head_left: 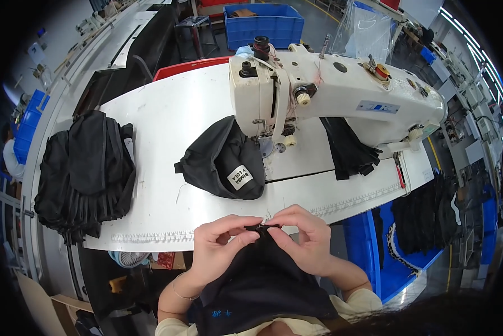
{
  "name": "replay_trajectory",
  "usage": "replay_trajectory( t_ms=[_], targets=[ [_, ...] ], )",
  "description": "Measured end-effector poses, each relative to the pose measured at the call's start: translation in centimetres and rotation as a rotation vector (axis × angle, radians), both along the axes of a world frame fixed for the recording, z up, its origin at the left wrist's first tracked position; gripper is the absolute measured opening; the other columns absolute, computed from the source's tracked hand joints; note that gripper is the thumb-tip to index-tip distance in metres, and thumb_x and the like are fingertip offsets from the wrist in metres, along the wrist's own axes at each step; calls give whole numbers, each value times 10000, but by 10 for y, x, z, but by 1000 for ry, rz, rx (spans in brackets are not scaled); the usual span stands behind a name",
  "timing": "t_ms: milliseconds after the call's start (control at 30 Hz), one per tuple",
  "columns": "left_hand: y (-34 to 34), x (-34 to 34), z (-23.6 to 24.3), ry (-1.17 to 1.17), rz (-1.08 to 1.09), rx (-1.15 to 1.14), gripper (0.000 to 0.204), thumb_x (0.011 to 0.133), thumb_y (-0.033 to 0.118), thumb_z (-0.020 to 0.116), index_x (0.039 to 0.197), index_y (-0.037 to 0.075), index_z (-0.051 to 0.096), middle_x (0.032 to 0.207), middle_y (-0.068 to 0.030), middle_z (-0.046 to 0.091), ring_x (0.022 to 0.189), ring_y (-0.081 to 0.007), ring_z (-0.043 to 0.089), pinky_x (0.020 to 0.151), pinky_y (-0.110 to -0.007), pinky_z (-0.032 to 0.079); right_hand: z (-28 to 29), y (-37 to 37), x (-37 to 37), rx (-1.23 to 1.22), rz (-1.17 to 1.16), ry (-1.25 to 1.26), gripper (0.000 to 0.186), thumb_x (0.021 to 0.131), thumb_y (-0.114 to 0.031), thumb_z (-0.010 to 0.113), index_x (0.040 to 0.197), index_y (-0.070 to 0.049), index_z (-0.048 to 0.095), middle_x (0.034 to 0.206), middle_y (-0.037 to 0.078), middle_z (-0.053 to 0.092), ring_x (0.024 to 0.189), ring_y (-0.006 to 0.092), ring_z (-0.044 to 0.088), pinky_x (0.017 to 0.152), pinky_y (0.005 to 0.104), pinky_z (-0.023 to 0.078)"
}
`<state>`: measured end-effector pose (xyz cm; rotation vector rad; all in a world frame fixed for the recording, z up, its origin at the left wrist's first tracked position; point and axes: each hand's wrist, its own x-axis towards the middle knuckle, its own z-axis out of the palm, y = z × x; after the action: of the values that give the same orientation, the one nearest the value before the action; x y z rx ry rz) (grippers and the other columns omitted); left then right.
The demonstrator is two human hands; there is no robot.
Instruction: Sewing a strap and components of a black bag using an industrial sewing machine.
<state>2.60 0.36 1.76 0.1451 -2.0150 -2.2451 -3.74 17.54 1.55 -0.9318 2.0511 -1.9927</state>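
Both my hands meet in front of the table's near edge. Between thumb and fingers, my left hand (220, 246) pinches one end of a small black fabric piece (262, 228). My right hand (306, 239) pinches its other end. The fingers cover most of the piece, so its shape is hard to make out. Just beyond them, a black cloth pouch (215, 162) with a white label (239, 177) lies on the table beside the needle area of a white sewing machine (346, 84). Neither hand touches the pouch or the machine.
A stack of black sewn pieces (89, 168) lies on the white table (161, 117) at left. Black strips (346, 148) rest under the machine arm. A blue bin (394, 274) with black cloth stands at lower right, another blue crate (262, 25) behind. A ruler tape (150, 237) follows the table's front edge.
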Motion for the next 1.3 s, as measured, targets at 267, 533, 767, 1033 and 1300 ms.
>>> replay_trajectory(
  t_ms=[267, 533, 767, 1033, 1300],
  targets=[
    [18, 14, -29, 123, 79, 188, 149, 786, -71, 663, 923, -12, 664, 1128, -110, 548, 1050, -180, 536, 881, -298, 431, -14, 2, 16, 4, -91, 227, 229, 748, 120, 648, 960, 35, 631, 916, 127, 624, 814, 177, 588, 730, 263, 456],
    [-66, 75, -78, 267, 465, 900, 138, 917, -44, 482, 1043, 14, 482, 977, -68, 548, 861, -122, 571, 782, -269, 536, -30, 56, 10, -904, -621, -725, 136, 964, -88, 444, 932, 30, 505, 1063, 150, 586, 995, 263, 564, 976, 434, 438],
    [-93, 109, -35, 306, 600, 658, 91, 932, -22, 465, 1021, -3, 461, 872, -73, 540, 800, -116, 565, 766, -269, 532, -15, 118, 10, -771, -530, -510, 250, 981, -205, 428, 1007, 14, 546, 735, 8, 373, 547, 89, 293, 503, 211, 257],
    [10, 39, 14, 232, -252, -239, 128, 807, -55, 626, 920, 3, 614, 1065, -146, 557, 949, -208, 543, 858, -317, 431, -11, 33, 35, 133, 212, 159, 372, 772, -95, 726, 1124, -30, 627, 1106, 97, 590, 1034, 277, 540, 896, 353, 438],
    [-5, -40, -10, 323, -151, -672, 194, 836, 53, 571, 995, -54, 599, 998, -156, 572, 899, -262, 574, 845, -360, 462, -19, 35, 23, 110, 192, -481, 157, 896, -28, 594, 1032, 37, 635, 845, 50, 657, 722, 46, 607, 631, 197, 495]
  ],
)
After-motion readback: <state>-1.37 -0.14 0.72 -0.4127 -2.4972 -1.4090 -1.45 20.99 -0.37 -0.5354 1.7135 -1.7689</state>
